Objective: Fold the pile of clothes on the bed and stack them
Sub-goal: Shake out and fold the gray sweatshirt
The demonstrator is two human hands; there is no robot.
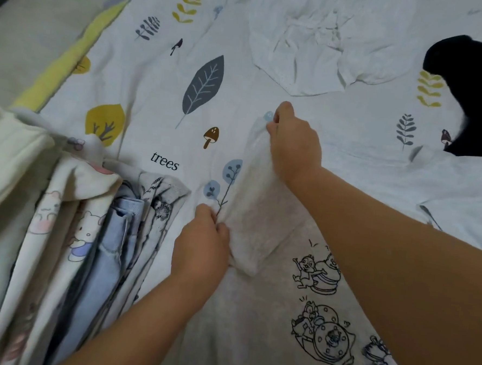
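I am pinching the soft, light white shirt [254,310] by its sleeve edge with both hands, left hand [202,247] and right hand [293,146] apart, apparently folding it inward.

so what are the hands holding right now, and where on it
Both hands pinch the white cartoon-print shirt along its folded side edge: left hand nearer, right hand farther.
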